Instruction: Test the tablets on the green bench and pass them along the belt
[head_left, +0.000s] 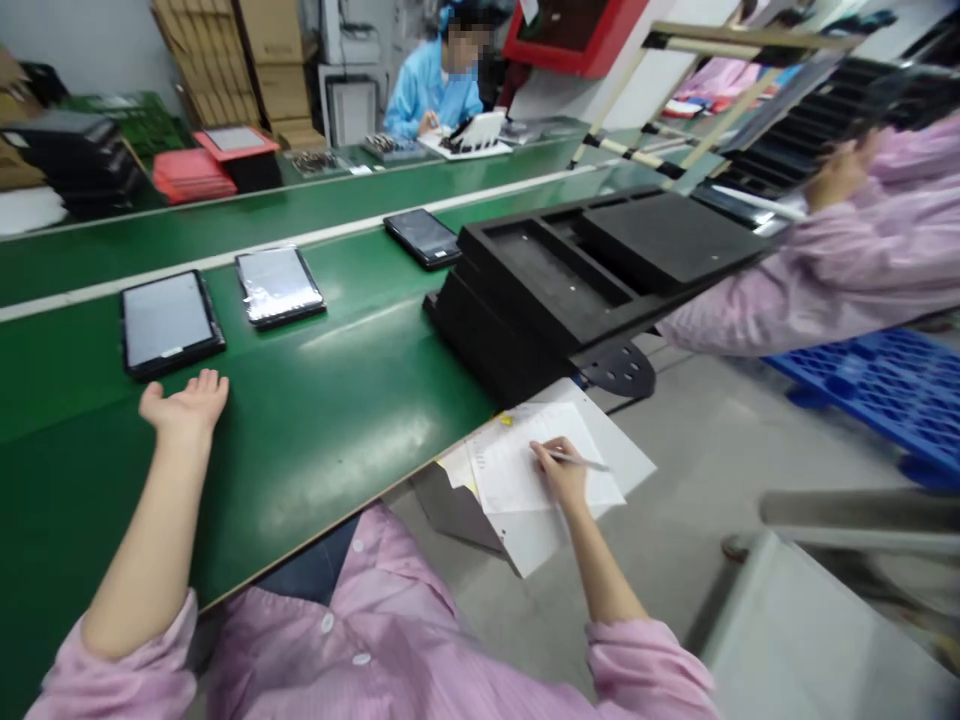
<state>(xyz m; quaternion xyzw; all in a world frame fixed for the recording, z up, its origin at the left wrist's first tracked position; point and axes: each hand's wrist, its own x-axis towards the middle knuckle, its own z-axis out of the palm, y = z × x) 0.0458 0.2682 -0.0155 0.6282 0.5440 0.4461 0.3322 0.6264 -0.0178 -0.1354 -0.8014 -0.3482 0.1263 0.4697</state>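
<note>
My right hand (561,468) is closed around a slim pen (586,461), its tip side over a white printed sheet (517,480). That sheet lies on a pale board (626,450) jutting out beside the green bench. On the bench, my left hand (187,402) rests palm up with fingers stretched out, holding nothing. Just beyond its fingertips lies a black-framed tablet (169,318) with a light screen. A second tablet (277,284) with a shiny film sits to its right, and a third, darker tablet (424,236) lies farther off.
Stacked black foam trays (555,275) stand at the bench's right end. A co-worker's pink sleeve (840,260) reaches in behind them. Across the green bench (360,400) sits a person in blue (427,90). A blue pallet (885,380) and a grey cart (817,640) are at right.
</note>
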